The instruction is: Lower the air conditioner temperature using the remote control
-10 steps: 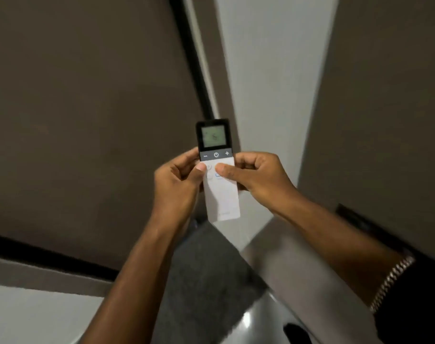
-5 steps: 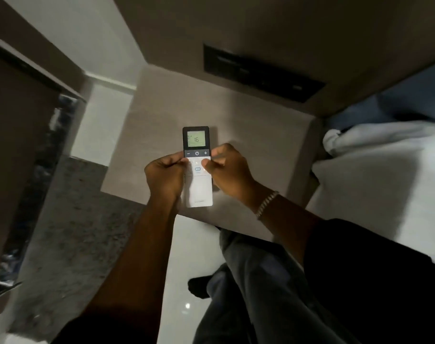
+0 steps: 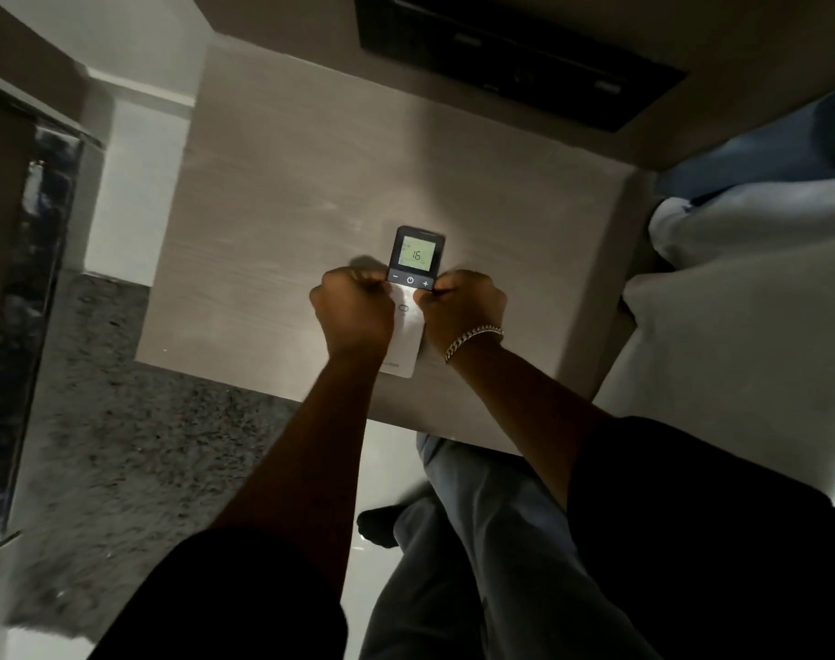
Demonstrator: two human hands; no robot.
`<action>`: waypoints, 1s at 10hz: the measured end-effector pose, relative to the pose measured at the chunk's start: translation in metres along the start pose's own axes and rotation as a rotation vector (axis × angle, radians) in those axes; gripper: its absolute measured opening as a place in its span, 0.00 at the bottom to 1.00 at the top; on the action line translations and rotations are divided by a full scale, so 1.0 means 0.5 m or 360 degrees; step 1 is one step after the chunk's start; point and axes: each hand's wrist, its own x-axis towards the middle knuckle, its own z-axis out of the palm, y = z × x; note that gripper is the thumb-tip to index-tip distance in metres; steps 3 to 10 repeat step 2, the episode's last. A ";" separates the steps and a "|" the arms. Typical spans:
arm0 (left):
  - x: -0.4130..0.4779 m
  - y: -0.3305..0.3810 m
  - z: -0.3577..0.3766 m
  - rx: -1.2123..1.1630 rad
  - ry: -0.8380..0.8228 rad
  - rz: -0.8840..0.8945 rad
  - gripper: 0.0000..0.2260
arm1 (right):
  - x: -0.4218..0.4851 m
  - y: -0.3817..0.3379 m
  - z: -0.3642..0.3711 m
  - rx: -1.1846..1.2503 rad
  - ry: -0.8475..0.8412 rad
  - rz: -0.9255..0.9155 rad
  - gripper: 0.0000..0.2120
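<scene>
The remote control (image 3: 412,273) is a slim white bar with a dark top and a lit green screen that reads 16. Both hands hold it over a pale wooden bedside table (image 3: 282,192). My left hand (image 3: 353,314) grips its left side with the fingers curled. My right hand (image 3: 461,304), with a chain bracelet on the wrist, grips the right side, its thumb near the plus button. Only the remote's lower end shows between my wrists.
A dark panel (image 3: 511,54) is set in the wall above the table. A bed with white and blue bedding (image 3: 749,297) lies to the right. A speckled grey rug (image 3: 120,421) covers the floor at left. My grey trouser legs (image 3: 477,540) stand below.
My view has swung down from the wall to the bedside table and bed. Both hands have lowered the remote toward the tabletop and closed tighter around it; the screen still reads 16.
</scene>
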 end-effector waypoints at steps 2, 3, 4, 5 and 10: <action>-0.037 0.021 -0.057 -0.0319 0.0015 0.0202 0.09 | -0.012 -0.018 -0.015 -0.0015 -0.0029 0.0017 0.11; -0.037 0.021 -0.057 -0.0319 0.0015 0.0202 0.09 | -0.012 -0.018 -0.015 -0.0015 -0.0029 0.0017 0.11; -0.037 0.021 -0.057 -0.0319 0.0015 0.0202 0.09 | -0.012 -0.018 -0.015 -0.0015 -0.0029 0.0017 0.11; -0.037 0.021 -0.057 -0.0319 0.0015 0.0202 0.09 | -0.012 -0.018 -0.015 -0.0015 -0.0029 0.0017 0.11; -0.037 0.021 -0.057 -0.0319 0.0015 0.0202 0.09 | -0.012 -0.018 -0.015 -0.0015 -0.0029 0.0017 0.11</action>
